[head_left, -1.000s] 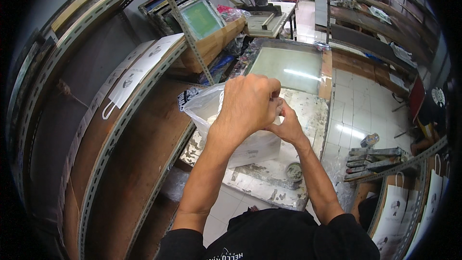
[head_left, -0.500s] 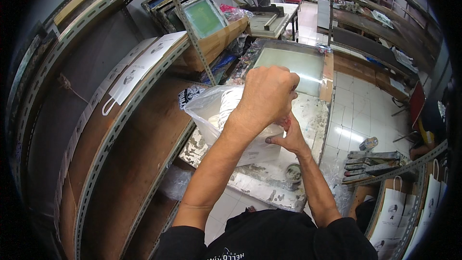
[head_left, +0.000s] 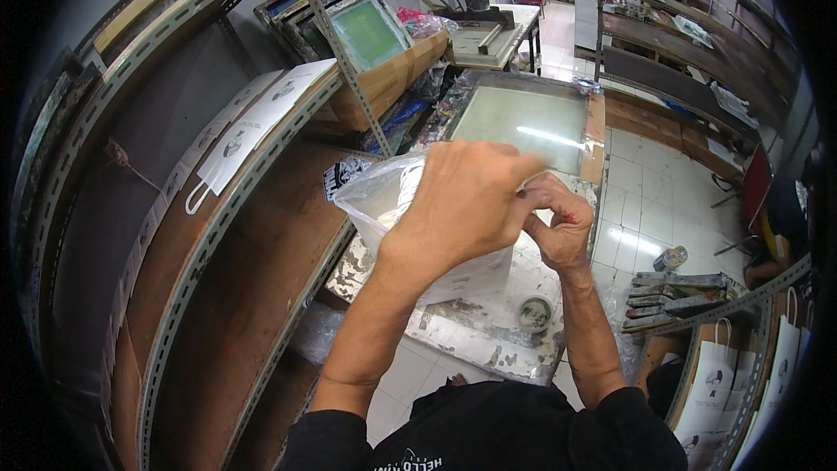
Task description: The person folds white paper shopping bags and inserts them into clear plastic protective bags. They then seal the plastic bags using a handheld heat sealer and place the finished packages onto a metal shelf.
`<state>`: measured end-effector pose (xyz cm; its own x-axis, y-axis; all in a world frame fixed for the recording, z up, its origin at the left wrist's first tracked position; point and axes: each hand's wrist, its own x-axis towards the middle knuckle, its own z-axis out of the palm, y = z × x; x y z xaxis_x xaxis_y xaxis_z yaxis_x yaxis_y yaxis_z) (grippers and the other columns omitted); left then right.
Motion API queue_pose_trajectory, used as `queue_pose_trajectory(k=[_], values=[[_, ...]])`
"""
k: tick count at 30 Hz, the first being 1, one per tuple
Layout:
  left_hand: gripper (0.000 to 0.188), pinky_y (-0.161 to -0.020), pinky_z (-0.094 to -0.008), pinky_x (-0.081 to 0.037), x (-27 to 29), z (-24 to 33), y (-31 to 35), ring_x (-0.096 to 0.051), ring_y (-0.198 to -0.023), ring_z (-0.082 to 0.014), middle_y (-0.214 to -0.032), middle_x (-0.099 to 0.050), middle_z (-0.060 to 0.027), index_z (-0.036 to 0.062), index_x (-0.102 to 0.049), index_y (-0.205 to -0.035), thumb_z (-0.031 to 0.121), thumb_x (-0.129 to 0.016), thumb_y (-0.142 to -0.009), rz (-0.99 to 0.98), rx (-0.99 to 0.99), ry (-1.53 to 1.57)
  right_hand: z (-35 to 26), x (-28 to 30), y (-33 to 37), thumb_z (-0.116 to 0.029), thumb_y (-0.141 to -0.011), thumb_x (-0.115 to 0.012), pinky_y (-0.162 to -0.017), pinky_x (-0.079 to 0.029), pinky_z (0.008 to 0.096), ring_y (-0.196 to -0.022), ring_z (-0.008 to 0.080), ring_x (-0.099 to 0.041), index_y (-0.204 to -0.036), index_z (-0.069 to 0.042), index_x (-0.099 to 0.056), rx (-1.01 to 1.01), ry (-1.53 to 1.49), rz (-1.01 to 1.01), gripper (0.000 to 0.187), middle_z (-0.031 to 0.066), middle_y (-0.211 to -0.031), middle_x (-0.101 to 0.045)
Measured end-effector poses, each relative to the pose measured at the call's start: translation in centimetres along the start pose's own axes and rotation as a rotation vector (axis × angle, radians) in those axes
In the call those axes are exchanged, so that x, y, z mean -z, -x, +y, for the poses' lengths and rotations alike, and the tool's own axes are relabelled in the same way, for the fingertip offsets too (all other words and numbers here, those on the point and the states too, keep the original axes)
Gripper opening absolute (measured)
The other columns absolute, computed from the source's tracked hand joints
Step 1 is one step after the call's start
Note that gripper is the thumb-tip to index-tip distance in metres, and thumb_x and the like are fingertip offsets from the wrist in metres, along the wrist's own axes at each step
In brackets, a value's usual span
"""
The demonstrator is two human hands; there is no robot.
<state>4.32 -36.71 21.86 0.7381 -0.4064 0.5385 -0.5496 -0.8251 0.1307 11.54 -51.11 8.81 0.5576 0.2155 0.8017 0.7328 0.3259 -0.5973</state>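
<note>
Screen-printing workshop by its look, framed screens (head_left: 370,30) leaning beyond the left hand (head_left: 458,201), paint-stained worktable (head_left: 471,327) beneath it and the right hand (head_left: 565,225), metal shelves (head_left: 279,201) with white paper bags (head_left: 266,118) leftward, stained squeegee-like bars (head_left: 671,296) stacked rightward

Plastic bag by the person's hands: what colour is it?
The plastic bag is a cloudy, see-through white, shown in the head view.

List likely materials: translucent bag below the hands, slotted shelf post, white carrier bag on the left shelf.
Translucent bag: thin plastic film, slightly glossy; see-through and creased.
Shelf post: probably grey-finished metal; regular punched slots.
White carrier bag: likely matt paper, from its crisp, flat panel; coating uncertain.
</note>
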Motion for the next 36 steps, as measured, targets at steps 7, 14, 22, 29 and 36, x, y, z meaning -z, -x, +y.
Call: queue_pose_trajectory(k=[7, 14, 22, 29, 36], values=[[0.073, -0.102, -0.0438, -0.046, -1.1, -5.4, -2.0, -0.058, -0.120, -0.0390, -0.137, -0.055, -0.0246, 0.0030, -0.043, -0.145, 0.030, -0.068, -0.082, 0.266, 0.126, -0.097, 0.8, 0.5, 0.3, -0.001, -0.077, -0.076, -0.073, -0.049, 0.0324, -0.079, 0.0212, -0.063, -0.087, 0.000, -0.072, -0.014, 0.085, -0.032, 0.011, 0.0090, -0.079, -0.069], [0.063, -0.102, -0.0388, -0.044, -6.6, -12.9, -2.0, -0.056, -0.121, -0.0359, -0.129, -0.060, -0.0226, 0.0023, -0.058, -0.133, 0.030, -0.065, -0.077, -0.426, 0.462, 0.190, 1.7, 0.8, 0.7, 0.000, -0.078, -0.076, -0.077, -0.050, 0.0305, -0.083, 0.0204, -0.065, -0.090, 0.001, -0.072, -0.074, -0.098, -0.025, 0.013, 0.0113, -0.085, -0.069], [0.036, -0.083, -0.0384, -0.045, -8.6, -11.8, -1.3, -0.061, -0.091, -0.0324, -0.098, -0.070, -0.0163, -0.0014, -0.074, -0.085, 0.028, -0.054, -0.076, -0.637, 0.301, 0.326, 2.3, 0.9, 1.1, 0.000, -0.078, -0.077, -0.077, -0.051, 0.0297, -0.082, 0.0198, -0.065, -0.090, 0.001, -0.072, -0.038, -0.122, -0.037, 0.014, 0.0111, -0.086, -0.069], [0.041, -0.092, -0.0498, -0.034, -5.0, -9.5, 2.1, -0.062, -0.086, -0.0324, -0.077, -0.070, -0.0120, 0.0039, -0.071, -0.095, 0.035, -0.044, -0.092, -0.572, 0.413, 0.133, 2.5, 1.3, 1.0, -0.001, -0.082, -0.074, -0.075, -0.049, 0.0280, -0.081, 0.0169, -0.064, -0.091, 0.000, -0.072, -0.121, -0.085, -0.029, 0.009, 0.0091, -0.085, -0.070], [0.036, -0.080, -0.0461, -0.051, -6.1, -9.8, 2.1, -0.066, -0.091, -0.0408, -0.092, -0.070, -0.0213, 0.0002, -0.066, -0.101, 0.026, -0.074, -0.078, -0.303, 0.448, -0.176, 4.8, 0.1, -0.1, -0.007, -0.086, -0.074, -0.076, -0.049, 0.0269, -0.081, 0.0116, -0.062, -0.093, 0.002, -0.071, -0.297, -0.152, 0.050, 0.012, 0.0053, -0.086, -0.070]])
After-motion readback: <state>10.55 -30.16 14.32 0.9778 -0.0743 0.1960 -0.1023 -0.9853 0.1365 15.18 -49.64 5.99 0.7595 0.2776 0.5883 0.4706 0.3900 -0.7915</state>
